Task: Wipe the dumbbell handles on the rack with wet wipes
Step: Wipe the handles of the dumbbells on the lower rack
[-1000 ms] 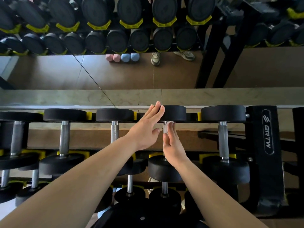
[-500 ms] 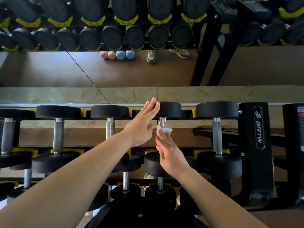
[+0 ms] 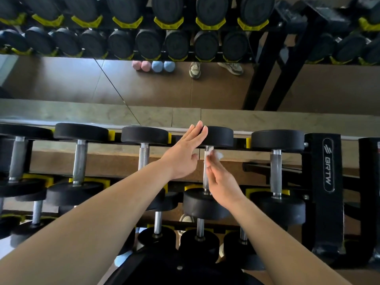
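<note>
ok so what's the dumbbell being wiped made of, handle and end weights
Handle: bare metal, probably steel, matte silver with fine knurling. End weights: black rubber or urethane coating by the look, dull sheen, rounded edges; core hidden.

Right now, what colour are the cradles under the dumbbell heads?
Yellow; the cradles show best in the head view.

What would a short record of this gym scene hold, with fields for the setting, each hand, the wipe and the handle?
Setting: black steel dumbbell rack, dumbbells in rows
Left hand: straight fingers rest on a black round dumbbell head
Right hand: presses the wipe to the handle
Wipe: crumpled white wet wipe, at the fingertips
Handle: knurled silver metal handle, same dumbbell as that head
</note>
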A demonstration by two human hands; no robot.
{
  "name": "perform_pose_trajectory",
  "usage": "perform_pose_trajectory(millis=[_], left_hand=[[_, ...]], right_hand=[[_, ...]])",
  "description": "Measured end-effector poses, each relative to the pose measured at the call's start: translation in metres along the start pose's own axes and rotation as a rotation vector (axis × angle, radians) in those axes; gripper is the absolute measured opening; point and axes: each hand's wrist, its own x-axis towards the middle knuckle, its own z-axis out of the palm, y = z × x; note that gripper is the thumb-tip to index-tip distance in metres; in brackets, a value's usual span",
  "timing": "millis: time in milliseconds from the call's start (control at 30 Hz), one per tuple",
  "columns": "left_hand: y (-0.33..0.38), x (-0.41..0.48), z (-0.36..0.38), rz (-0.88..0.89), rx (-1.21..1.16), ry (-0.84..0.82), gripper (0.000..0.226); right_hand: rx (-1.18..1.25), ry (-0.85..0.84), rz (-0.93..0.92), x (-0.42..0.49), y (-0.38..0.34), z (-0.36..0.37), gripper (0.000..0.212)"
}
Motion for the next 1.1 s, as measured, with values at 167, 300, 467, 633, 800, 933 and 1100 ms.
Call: perform_pose_trajectory(millis=[167, 300, 467, 633, 800, 933, 1100], left_hand=[[0.000, 0.000, 0.001, 0.005, 0.003, 0.003, 0.088], [0.000, 0.002, 0.002, 0.000, 0.011, 0.010, 0.090], [-0.001, 0.000, 0.000, -0.004, -0.007, -0.001, 0.091], [0.000, 0.001, 0.000, -0.006, 0.011, -0.004, 0.090], [-0.001, 0.001, 0.002, -0.017, 0.012, -0.001, 0.090], [-0.001, 0.000, 0.002, -0.024, 0.000, -0.012, 0.091], [0.002, 0.000, 0.000, -0.007, 0.001, -0.019, 0.091]], right_hand=[[0.094, -0.011, -0.056, -0.020, 0.015, 0.025, 0.056], [0.198, -0.234, 0.130, -0.042, 0.014, 0.006, 0.046], [0.363, 0.161, 0.168, -0.039, -0.013, -0.015, 0.043], [-0.037, 0.220, 0.005, -0.014, -0.007, 0.001, 0.054], [-0.048, -0.016, -0.093, -0.030, 0.010, 0.026, 0.048], [0.024, -0.244, 0.137, -0.040, -0.006, -0.001, 0.035], [0.114, 0.111, 0.132, -0.026, -0.024, -0.025, 0.036]])
